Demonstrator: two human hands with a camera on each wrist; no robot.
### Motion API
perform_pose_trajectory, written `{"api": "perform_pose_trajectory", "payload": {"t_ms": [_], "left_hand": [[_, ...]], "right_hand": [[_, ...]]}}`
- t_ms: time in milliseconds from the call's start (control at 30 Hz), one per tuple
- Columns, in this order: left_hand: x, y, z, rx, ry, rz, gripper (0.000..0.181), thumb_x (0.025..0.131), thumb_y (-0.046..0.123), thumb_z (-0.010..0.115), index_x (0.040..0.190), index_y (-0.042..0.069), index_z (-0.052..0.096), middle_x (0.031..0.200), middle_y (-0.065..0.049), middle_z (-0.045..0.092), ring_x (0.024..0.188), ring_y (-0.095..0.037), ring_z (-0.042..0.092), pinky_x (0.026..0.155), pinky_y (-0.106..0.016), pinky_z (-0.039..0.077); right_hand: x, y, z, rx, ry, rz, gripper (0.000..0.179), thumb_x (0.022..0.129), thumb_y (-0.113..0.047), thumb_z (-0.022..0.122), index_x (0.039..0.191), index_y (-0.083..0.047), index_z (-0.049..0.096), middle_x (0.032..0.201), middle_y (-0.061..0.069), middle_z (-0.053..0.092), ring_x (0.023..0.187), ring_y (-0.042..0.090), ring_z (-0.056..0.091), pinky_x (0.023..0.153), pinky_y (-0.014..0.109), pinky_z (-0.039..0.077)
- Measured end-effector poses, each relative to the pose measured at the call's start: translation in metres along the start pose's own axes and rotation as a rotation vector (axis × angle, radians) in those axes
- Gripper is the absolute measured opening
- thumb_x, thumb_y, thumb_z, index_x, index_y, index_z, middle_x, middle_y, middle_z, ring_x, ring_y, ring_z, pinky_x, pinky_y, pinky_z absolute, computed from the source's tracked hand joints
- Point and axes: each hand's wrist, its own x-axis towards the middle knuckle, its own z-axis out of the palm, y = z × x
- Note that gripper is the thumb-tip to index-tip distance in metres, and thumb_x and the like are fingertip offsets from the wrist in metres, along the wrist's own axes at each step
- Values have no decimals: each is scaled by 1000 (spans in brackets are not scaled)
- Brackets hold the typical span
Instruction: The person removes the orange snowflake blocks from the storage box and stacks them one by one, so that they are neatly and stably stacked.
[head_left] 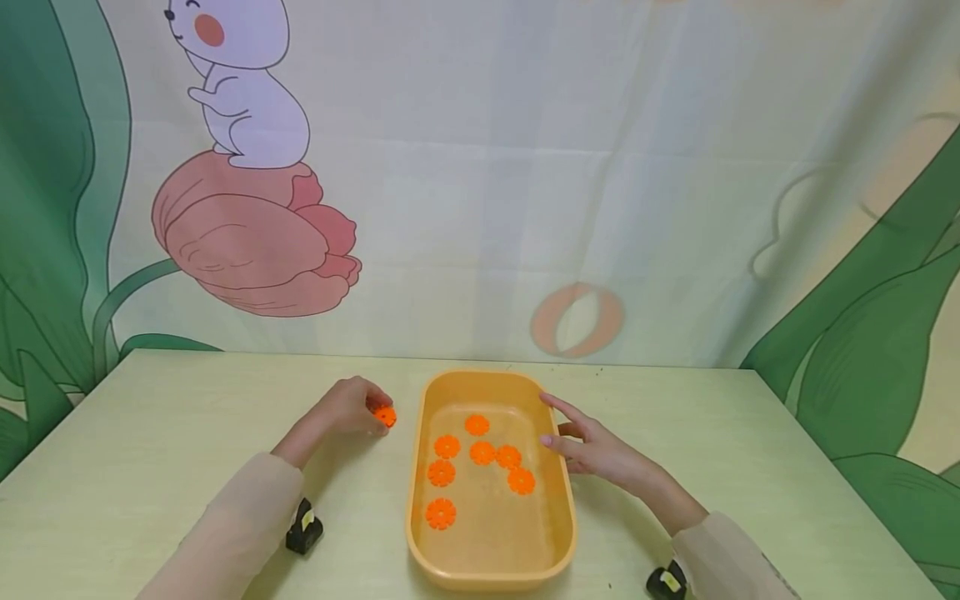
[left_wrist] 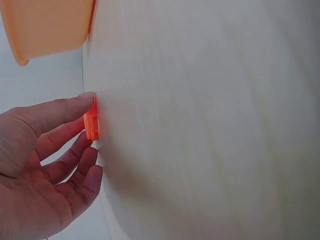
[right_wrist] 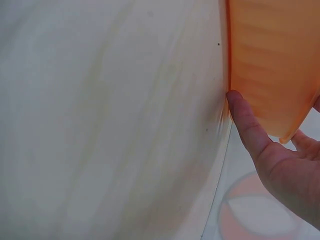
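My left hand (head_left: 352, 406) pinches an orange flower-shaped interlocking disc (head_left: 385, 415) between thumb and fingertips, just left of the tray. Seen edge-on in the left wrist view, the orange plastic (left_wrist: 91, 120) shows layered edges close against the table. At the right side of the yellow-orange plastic tray (head_left: 491, 579), my right hand (head_left: 600, 450) holds the wall, two digits at the rim and others outside it. One digit (right_wrist: 245, 117) reaches the tray's base edge in the right wrist view. Several orange discs (head_left: 441, 513) lie flat and scattered inside the tray.
A pale wooden table (head_left: 187, 417) carries everything. Its far edge meets a printed curtain (head_left: 450, 208) with cartoon plants and an animal. Black wrist devices (head_left: 303, 529) sit below each forearm, near the light sleeves.
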Motion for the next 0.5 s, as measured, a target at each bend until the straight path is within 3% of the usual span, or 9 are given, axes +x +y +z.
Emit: {"api": "perform_pose_trajectory", "payload": {"t_ms": [333, 500], "left_hand": [[-3, 2, -2, -8, -5, 23, 43, 67, 8, 78, 107, -1, 65, 100, -11, 63, 89, -23, 55, 81, -37, 47], [-12, 10, -3, -2, 28, 84, 44, 70, 10, 77, 111, 1, 64, 106, -12, 62, 94, -27, 55, 83, -39, 46]], "right_hand": [[-1, 0, -1, 23, -11, -9, 70, 90, -30, 56, 147, -19, 15, 130, 29, 38, 101, 30, 58, 81, 43, 50], [-1, 0, -1, 29, -16, -14, 71, 90, -31, 56, 147, -19, 16, 129, 27, 39, 100, 29, 58, 81, 42, 50]]}}
